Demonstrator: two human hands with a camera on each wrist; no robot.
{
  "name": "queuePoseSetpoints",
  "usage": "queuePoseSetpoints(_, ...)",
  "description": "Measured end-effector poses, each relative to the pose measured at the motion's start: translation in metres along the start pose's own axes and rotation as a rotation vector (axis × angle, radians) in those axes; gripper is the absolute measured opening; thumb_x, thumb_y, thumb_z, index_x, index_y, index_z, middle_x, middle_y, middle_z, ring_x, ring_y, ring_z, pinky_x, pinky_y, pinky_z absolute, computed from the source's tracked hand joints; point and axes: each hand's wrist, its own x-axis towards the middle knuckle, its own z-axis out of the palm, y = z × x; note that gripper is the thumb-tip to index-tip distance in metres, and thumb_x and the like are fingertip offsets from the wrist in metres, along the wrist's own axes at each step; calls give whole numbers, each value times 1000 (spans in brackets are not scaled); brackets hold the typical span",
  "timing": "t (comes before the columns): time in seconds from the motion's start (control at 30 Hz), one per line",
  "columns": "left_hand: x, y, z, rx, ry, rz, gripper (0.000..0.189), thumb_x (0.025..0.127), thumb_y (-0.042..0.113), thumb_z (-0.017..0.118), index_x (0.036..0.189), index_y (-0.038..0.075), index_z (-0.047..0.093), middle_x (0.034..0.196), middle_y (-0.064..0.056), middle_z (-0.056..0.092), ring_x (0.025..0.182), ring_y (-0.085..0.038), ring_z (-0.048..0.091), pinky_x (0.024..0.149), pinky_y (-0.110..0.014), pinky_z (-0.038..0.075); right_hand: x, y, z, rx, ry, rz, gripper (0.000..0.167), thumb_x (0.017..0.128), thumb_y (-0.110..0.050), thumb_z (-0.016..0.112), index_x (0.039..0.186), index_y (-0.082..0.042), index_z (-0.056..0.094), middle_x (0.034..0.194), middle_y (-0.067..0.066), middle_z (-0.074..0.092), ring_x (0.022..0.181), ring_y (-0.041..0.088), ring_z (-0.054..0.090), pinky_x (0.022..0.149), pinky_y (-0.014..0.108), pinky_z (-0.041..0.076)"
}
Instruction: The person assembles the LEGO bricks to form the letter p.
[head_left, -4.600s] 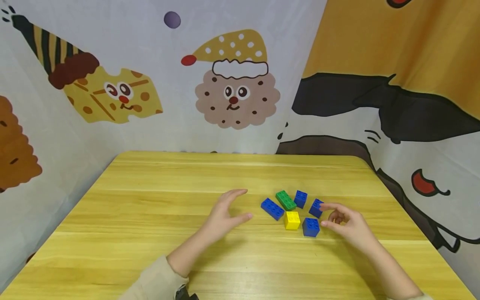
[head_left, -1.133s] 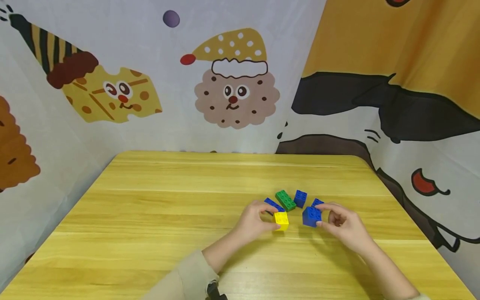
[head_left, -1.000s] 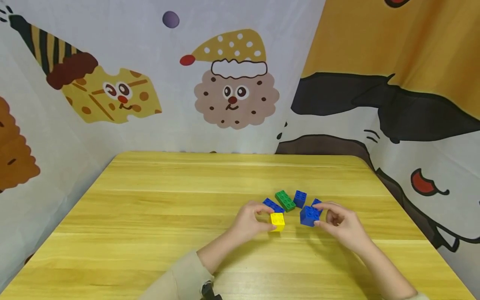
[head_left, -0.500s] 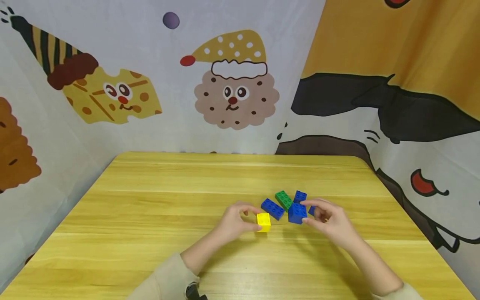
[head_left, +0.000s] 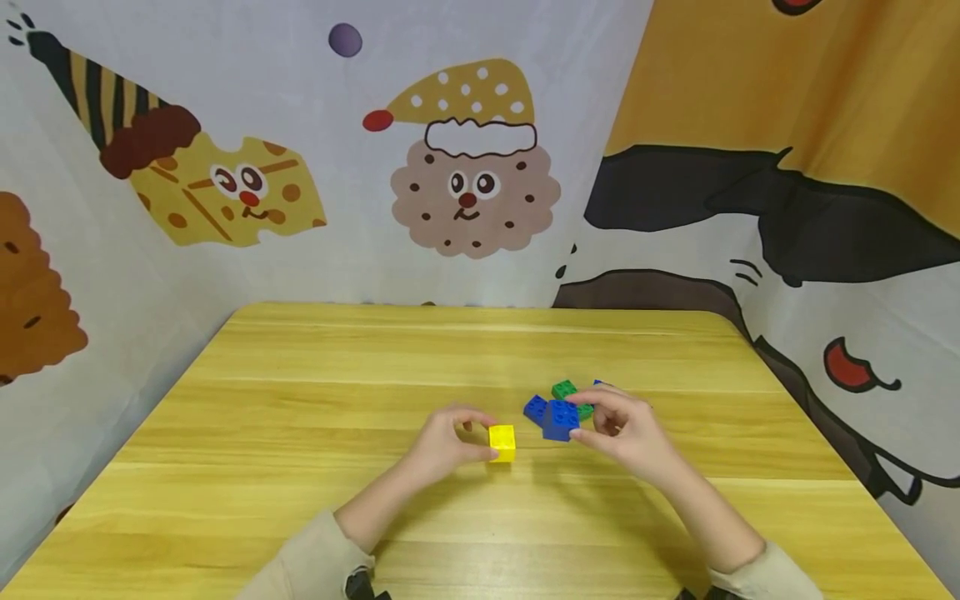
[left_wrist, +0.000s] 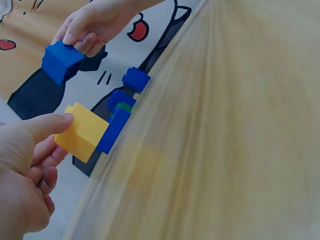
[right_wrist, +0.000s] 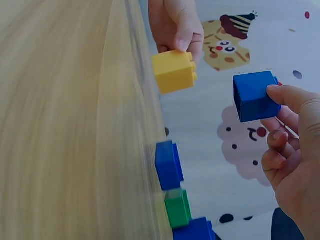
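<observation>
My left hand [head_left: 444, 442] pinches a yellow building brick [head_left: 502, 443] between thumb and fingers. In the left wrist view this yellow brick [left_wrist: 82, 132] is lifted off the table. A square blue brick [head_left: 561, 420] is pinched by my right hand [head_left: 628, 429], a little to the right of the yellow one. The right wrist view shows the held blue brick [right_wrist: 256, 96] in the air with its hollow underside partly visible, apart from the yellow brick [right_wrist: 174, 71]. Behind the right hand lie a long blue brick [head_left: 535, 409] and a green brick [head_left: 564, 390], both partly covered.
Another small blue brick [head_left: 602, 383] peeks out above the right hand, and the left wrist view shows a further blue brick [left_wrist: 136, 80] on the table. The wooden table [head_left: 300, 383] reaches back to a curtain [head_left: 300, 83] printed with cartoon figures.
Both hands first came empty to the bricks. The left hand took the yellow brick and carried it left; the right took a square blue brick, raised it and moved left, covering other bricks.
</observation>
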Motion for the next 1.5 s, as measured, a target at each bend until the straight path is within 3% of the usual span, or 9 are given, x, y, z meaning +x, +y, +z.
queuePoseSetpoints(0.23, -5, -8, -9, -11, 2, -26, 33, 70, 13, 86, 100, 14, 73, 101, 2, 64, 87, -22, 50, 71, -36, 42, 9, -11, 13, 24, -44, 64, 38, 78, 5, 75, 114, -5, 67, 89, 7, 56, 55, 12, 41, 47, 26, 37)
queuePoseSetpoints(0.47, -9, -12, -15, -22, -5, -34, 34, 70, 13, 86, 101, 12, 73, 102, 0, 65, 86, -22, 51, 74, -38, 42, 22, -40, 26, 82, -80, 17, 33, 78, 9, 73, 109, 3, 66, 75, 11, 49, 52, 15, 38, 46, 25, 36)
queuePoseSetpoints(0.73, -15, -16, -19, -29, -20, -53, 35, 70, 14, 86, 102, 12, 73, 106, -1, 67, 89, -21, 53, 76, -38, 42, 28, -18, 44, 103, -117, 51, 33, 79, -1, 76, 111, -7, 68, 79, 2, 51, 55, 11, 40, 50, 23, 37)
queuePoseSetpoints(1.03, -15, -21, -18, -24, -51, -56, 34, 71, 16, 85, 103, 12, 72, 101, 2, 66, 87, -22, 51, 75, -37, 43, 33, -11, 57, 131, -138, 28, 31, 81, -7, 77, 111, -9, 69, 74, 5, 50, 54, 9, 39, 48, 23, 37)
queuePoseSetpoints(1.27, -14, -23, -16, -33, -41, -42, 35, 70, 15, 85, 102, 10, 72, 98, 1, 66, 84, -22, 50, 73, -36, 42, 33, -6, 63, 144, -162, 67, 30, 81, -8, 77, 110, -11, 69, 78, 19, 51, 56, 11, 39, 50, 22, 37)
queuePoseSetpoints(1.5, -15, -23, -16, -64, -52, -63, 34, 71, 16, 85, 103, 12, 72, 98, 2, 65, 85, -23, 49, 72, -36, 42, 35, -5, 66, 134, -188, 51, 32, 82, -11, 76, 113, -11, 68, 80, 13, 54, 57, 11, 41, 52, 24, 38)
